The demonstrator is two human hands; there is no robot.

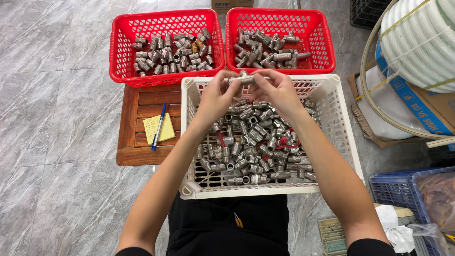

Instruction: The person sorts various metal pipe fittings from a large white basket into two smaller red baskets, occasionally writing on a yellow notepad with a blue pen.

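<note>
While hovering over the white basket [348,156], the left hand [215,95] and right hand [275,90] are together gripping one metal fitting [241,78].

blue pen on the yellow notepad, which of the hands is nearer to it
Left. The left hand is up and to the right of the blue pen, above the white basket; the right hand is farther right.

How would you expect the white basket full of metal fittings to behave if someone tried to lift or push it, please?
The white basket is probably heavy, since metal fittings pile across its whole floor. Its thin lattice walls may flex when lifted. Pushed, it would likely slide rather than tip, being wide and low, and the loose fittings may shift.
</note>
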